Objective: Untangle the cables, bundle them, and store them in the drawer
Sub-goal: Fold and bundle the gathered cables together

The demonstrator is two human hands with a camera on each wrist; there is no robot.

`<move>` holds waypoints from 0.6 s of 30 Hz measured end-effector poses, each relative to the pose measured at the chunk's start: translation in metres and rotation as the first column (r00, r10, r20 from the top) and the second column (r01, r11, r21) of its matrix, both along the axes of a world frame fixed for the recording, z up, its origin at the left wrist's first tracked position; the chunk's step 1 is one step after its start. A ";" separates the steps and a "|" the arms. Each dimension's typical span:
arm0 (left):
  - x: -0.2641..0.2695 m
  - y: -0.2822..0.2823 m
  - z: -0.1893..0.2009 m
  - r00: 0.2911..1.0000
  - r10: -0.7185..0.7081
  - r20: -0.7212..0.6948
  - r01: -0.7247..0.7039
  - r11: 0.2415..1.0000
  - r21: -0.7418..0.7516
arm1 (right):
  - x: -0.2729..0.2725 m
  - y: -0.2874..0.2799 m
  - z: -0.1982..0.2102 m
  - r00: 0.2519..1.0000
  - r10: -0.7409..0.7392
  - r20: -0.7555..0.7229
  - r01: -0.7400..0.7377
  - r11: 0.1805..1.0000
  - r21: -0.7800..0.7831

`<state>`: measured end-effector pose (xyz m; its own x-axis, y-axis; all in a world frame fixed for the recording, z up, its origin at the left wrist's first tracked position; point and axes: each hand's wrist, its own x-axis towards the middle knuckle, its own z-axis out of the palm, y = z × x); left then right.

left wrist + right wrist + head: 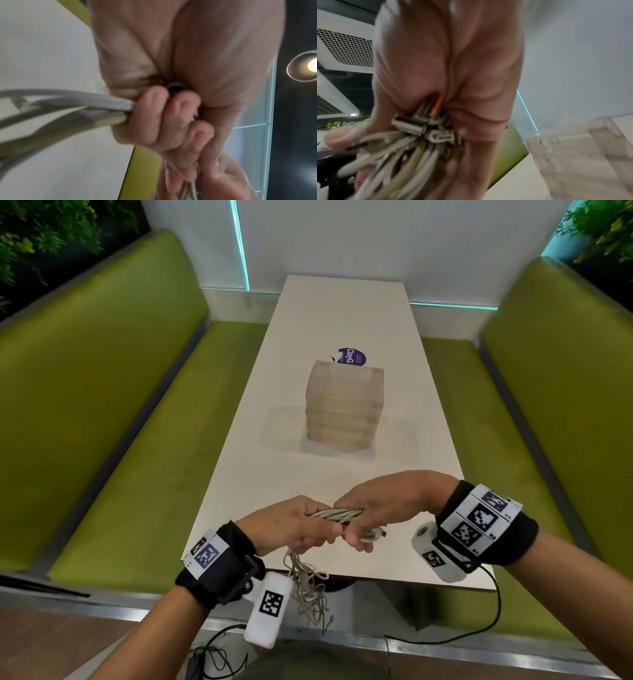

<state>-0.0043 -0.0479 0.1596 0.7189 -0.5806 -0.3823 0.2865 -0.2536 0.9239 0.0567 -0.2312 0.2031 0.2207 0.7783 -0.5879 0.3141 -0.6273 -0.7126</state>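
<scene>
Together at near desk (394,563) edge: left hand (291,523) and right hand (380,503) clenched round cables (337,514). Loose tangle dangling below left hand, over edge. Drawer box (344,405) well beyond hands; drawer fronts blurred.

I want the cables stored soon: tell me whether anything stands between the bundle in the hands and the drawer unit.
Nothing visible does. The left hand and right hand grip the cables over the table's near edge; only bare tabletop lies between them and the drawer unit. Its drawers look closed.

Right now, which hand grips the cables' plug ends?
The right hand: metal plugs cluster in its fist. The left hand grips only cord.
</scene>
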 end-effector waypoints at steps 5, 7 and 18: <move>0.000 0.003 -0.005 0.999 -0.032 -0.016 0.032 0.999 -0.044 | -0.007 -0.001 -0.007 0.999 -0.039 -0.020 0.040 0.997 0.071; 0.001 0.005 -0.005 0.997 -0.068 -0.024 0.066 0.996 -0.053 | -0.007 -0.001 -0.010 0.998 -0.050 -0.023 0.052 0.995 0.084; 0.007 0.002 -0.012 0.989 -0.147 0.029 0.143 0.984 0.109 | -0.013 0.001 -0.022 0.994 -0.054 0.093 0.054 0.999 0.002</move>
<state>0.0030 -0.0456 0.1475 0.6449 -0.6368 -0.4227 0.2060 -0.3877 0.8985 0.0440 -0.2306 0.1807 0.3158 0.7636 -0.5632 0.3447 -0.6453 -0.6817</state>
